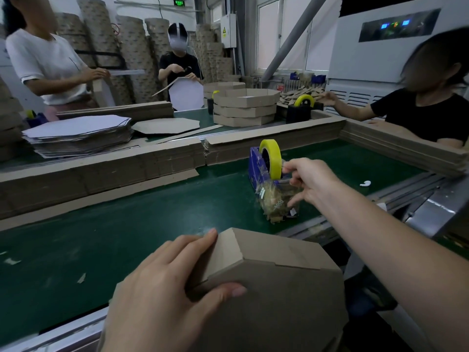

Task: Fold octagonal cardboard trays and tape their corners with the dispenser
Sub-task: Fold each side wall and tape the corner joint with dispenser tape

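Right now my left grip (162,283) is closed on the folded cardboard tray (266,288), thumb lying across the brown panel facing me and fingers pressed against a folded side wall at one corner. I am holding the tray tilted up at the near edge of the green desk (114,224), partly overhanging it. My right grip (308,182) reaches forward to the tape dispenser (264,174), a blue body carrying a yellow roll (272,158), which stands toward the right side of the desk, well beyond the tray. My fingers are curled at the roll and at the dispenser's front end, which is wrapped in crumpled clear tape; whether I have actually pinched a strip I cannot tell, as it blurs there. Low walls of stacked cardboard strips (101,171) line the far edge of the desk. Beyond them sit a pile of flat white-faced blanks (78,133) and a stack of finished trays (245,107).
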A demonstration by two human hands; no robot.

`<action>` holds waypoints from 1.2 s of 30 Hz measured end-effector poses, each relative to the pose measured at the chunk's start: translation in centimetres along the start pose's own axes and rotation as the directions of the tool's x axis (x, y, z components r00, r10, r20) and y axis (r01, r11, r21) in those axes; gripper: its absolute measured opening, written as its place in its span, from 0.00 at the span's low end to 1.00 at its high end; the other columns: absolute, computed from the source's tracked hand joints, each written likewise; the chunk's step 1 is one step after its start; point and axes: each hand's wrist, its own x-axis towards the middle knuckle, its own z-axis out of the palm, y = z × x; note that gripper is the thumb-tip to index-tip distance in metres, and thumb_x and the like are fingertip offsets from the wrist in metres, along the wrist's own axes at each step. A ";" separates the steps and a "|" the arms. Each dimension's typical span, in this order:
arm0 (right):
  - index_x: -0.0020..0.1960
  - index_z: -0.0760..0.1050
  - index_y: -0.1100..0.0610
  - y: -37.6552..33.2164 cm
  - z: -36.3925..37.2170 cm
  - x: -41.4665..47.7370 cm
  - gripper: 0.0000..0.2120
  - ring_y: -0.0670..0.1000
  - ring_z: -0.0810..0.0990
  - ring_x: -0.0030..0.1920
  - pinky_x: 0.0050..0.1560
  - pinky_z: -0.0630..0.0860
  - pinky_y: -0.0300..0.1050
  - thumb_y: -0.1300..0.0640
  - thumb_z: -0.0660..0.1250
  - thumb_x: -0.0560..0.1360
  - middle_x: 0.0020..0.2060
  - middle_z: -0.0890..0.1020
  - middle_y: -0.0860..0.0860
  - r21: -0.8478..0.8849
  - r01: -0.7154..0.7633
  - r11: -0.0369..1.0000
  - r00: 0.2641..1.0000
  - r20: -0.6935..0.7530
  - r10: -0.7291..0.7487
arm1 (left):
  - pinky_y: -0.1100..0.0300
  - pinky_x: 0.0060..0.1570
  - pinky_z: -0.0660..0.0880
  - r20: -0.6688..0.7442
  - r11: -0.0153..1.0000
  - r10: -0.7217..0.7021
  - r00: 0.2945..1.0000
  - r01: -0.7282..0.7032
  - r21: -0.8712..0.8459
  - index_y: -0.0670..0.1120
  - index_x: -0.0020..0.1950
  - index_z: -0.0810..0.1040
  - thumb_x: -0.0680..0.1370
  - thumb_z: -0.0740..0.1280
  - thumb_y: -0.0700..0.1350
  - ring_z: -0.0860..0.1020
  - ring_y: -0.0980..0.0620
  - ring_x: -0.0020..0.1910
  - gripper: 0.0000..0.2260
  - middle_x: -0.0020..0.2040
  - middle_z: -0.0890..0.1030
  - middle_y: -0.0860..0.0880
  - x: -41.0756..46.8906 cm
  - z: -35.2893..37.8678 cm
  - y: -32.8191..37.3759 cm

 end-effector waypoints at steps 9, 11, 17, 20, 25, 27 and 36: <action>0.43 0.79 0.61 1.6 -0.1 -1.2 0.05 0.48 0.66 0.28 0.51 0.75 0.74 0.61 0.67 0.74 0.28 0.66 0.50 0.127 0.091 0.988 0.995 -0.057 -0.084 | 0.69 0.41 0.71 0.024 1.000 -0.005 1.000 0.004 0.012 0.60 0.62 0.79 0.63 0.60 0.75 0.76 0.64 0.48 0.33 0.52 0.79 0.66 0.0 0.0 0.2; 0.42 0.79 0.62 1.7 -0.2 -1.2 0.05 0.47 0.65 0.27 0.54 0.72 0.75 0.61 0.67 0.75 0.27 0.66 0.50 0.166 0.094 0.982 0.995 -0.058 -0.085 | 0.70 0.41 0.70 0.027 1.000 -0.006 1.000 0.005 0.015 0.60 0.62 0.79 0.64 0.60 0.75 0.75 0.63 0.50 0.33 0.52 0.79 0.66 0.0 0.0 0.3; 0.38 0.77 0.63 2.6 -0.3 -1.2 0.06 0.46 0.63 0.24 0.51 0.73 0.74 0.65 0.65 0.74 0.24 0.66 0.50 0.295 0.113 0.949 0.993 -0.053 -0.101 | 0.67 0.40 0.73 0.030 1.000 -0.003 1.000 0.003 0.009 0.61 0.62 0.79 0.64 0.60 0.75 0.75 0.64 0.50 0.33 0.52 0.78 0.67 0.2 0.1 0.2; 0.35 0.75 0.62 3.2 -0.5 -1.3 0.08 0.45 0.63 0.22 0.43 0.71 0.59 0.66 0.64 0.73 0.25 0.68 0.51 0.341 0.141 0.929 0.990 -0.025 -0.141 | 0.68 0.38 0.71 0.060 1.000 0.002 0.998 -0.004 0.020 0.61 0.62 0.78 0.64 0.58 0.76 0.76 0.64 0.50 0.33 0.52 0.78 0.68 0.8 0.1 0.2; 0.34 0.72 0.62 4.1 -0.8 -1.4 0.09 0.44 0.63 0.21 0.43 0.72 0.69 0.67 0.63 0.73 0.20 0.69 0.47 0.351 0.190 0.917 0.979 0.001 -0.204 | 0.69 0.36 0.70 0.087 0.997 0.008 0.996 -0.014 0.076 0.60 0.63 0.77 0.66 0.55 0.76 0.80 0.59 0.48 0.33 0.52 0.78 0.66 1.2 0.4 0.5; 0.33 0.71 0.62 4.4 -0.9 -1.5 0.10 0.44 0.63 0.21 0.44 0.69 0.58 0.68 0.63 0.72 0.18 0.67 0.47 0.349 0.211 0.913 0.974 0.007 -0.228 | 0.70 0.36 0.69 0.082 0.997 -0.001 0.997 -0.006 0.083 0.60 0.63 0.77 0.66 0.54 0.77 0.80 0.60 0.48 0.34 0.51 0.78 0.67 1.2 0.4 0.5; 0.29 0.68 0.61 4.6 -1.0 -1.6 0.14 0.46 0.62 0.23 0.44 0.69 0.55 0.69 0.62 0.72 0.17 0.65 0.46 0.318 0.243 0.917 0.965 0.013 -0.260 | 0.67 0.37 0.71 0.084 0.997 -0.004 0.996 -0.003 0.080 0.60 0.64 0.77 0.66 0.53 0.77 0.80 0.59 0.48 0.35 0.52 0.78 0.66 1.0 0.3 0.6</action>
